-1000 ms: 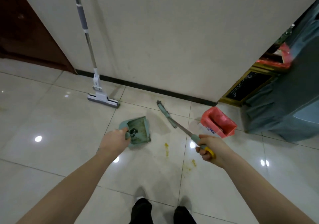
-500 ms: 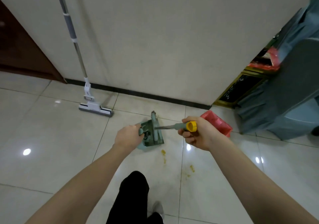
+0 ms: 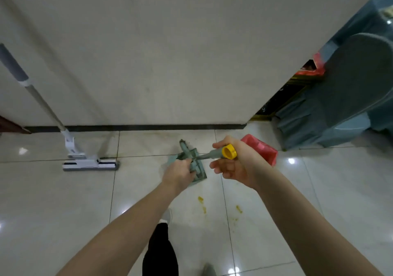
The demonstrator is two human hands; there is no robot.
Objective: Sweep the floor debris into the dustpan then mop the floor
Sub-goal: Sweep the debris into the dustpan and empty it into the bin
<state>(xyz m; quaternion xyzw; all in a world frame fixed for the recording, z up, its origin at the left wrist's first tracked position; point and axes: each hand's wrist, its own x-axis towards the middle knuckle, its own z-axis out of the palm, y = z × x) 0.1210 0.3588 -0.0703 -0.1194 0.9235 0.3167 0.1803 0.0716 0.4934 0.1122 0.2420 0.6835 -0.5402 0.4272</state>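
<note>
head | left hand (image 3: 179,172) grips green dustpan (image 3: 198,174), held above floor (image 3: 63,201) | right hand (image 3: 236,165) curled round yellow-capped brush handle (image 3: 228,151), brush head in dustpan | yellow debris (image 3: 202,203) on tiles below | mop (image 3: 89,163) leaning on wall

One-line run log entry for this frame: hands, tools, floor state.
left hand: holds dustpan | right hand: grips brush, head on dustpan | yellow debris: on floor | mop: unused at wall
</note>
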